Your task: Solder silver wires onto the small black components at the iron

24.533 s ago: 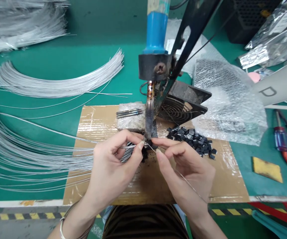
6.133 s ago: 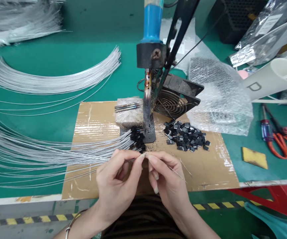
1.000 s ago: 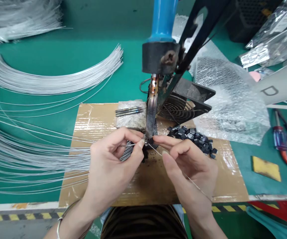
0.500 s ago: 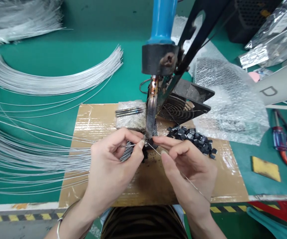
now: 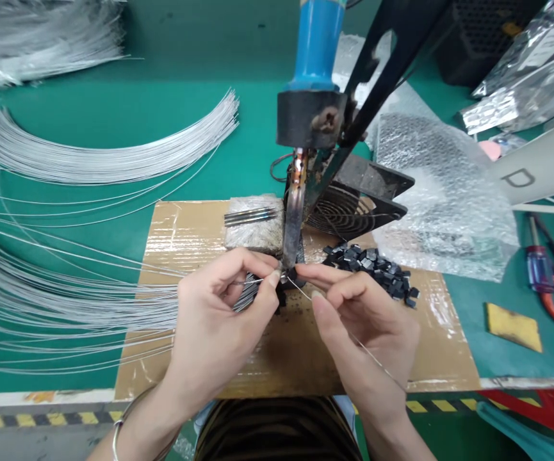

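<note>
Under the tip of a mounted soldering iron [image 5: 294, 224], my two hands meet. My left hand [image 5: 223, 317] is closed in a pinch on a thin grey wire [image 5: 252, 282], its end close to the iron tip. Between thumb and fingers, my right hand [image 5: 367, 320] grips a thin strand of solder wire [image 5: 301, 292], which runs from the tip back across the palm. Fingertips and the iron partly hide the joint. Many loose grey wires [image 5: 154, 310] fan out leftward from beneath my left hand. Small black blocks [image 5: 375, 269] lie heaped beyond my right hand.
A cardboard sheet [image 5: 161, 243] covers the work spot. Behind the iron stand its black bracket [image 5: 377, 83] and a fan [image 5: 353, 198]. A wrapped block [image 5: 252, 237] carries metal rods. Bubble wrap [image 5: 440, 192], a screwdriver [image 5: 536, 256] and a yellow sponge [image 5: 513, 326] lie rightward.
Almost nothing differs. The whole view has shifted by a few pixels, and both hands keep their pinch at the iron tip.
</note>
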A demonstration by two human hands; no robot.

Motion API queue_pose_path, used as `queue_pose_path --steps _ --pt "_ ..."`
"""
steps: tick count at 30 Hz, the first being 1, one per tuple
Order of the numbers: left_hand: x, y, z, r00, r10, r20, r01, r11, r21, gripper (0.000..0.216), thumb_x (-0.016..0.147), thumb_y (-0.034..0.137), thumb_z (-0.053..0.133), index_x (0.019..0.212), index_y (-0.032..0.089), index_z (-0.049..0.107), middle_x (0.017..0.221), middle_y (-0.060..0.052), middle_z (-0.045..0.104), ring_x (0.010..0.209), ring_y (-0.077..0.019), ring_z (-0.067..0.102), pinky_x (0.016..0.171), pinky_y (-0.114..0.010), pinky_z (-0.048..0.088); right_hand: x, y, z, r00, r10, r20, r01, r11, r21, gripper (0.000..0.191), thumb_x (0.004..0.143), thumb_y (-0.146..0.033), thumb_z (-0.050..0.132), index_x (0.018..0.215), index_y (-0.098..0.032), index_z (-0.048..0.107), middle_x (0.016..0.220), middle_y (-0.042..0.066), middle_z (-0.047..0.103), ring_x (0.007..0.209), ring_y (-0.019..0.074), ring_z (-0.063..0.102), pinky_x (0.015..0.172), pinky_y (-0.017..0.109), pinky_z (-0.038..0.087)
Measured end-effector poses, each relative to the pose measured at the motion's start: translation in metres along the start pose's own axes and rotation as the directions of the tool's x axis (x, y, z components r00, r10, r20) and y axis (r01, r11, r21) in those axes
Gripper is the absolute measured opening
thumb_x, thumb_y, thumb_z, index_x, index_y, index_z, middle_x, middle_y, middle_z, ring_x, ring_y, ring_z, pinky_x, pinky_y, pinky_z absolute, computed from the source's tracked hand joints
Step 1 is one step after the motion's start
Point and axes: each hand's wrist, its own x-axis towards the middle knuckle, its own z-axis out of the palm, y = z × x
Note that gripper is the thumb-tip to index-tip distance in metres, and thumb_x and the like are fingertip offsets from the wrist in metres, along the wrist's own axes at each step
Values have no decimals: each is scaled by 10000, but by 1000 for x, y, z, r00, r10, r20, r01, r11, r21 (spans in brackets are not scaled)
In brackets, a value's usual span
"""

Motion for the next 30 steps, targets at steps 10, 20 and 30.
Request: queue_pose_path --steps 10,20,30 --pt "-1 -1 0 1000 -16 7 16 1000 -4 144 859 112 745 773 226 721 870 33 783 736 -85 707 612 -156 506 0 2 -1 1000 -10 19 10 1000 2 201 961 -128 687 807 -247 637 1192 47 817 1128 227 766 1018 381 593" --pt "1 -1 -1 1000 -18 6 18 1000 -14 150 857 97 731 768 216 715 871 28 783 756 -93 719 645 -161 528 -1 2 -1 1000 -12 15 12 1000 14 209 965 -114 682 808 -246 641 1192 41 817 1138 216 763 1025 363 584" --pt "-1 -1 -1 1000 -17 15 17 1000 2 139 849 109 729 757 212 714 853 25 780 758 -102 731 646 -156 544 -1 5 -2 999 -34 24 34 999 -27 212 957 -113 710 813 -250 636 1173 17 815 1108 179 763 1003 318 589"
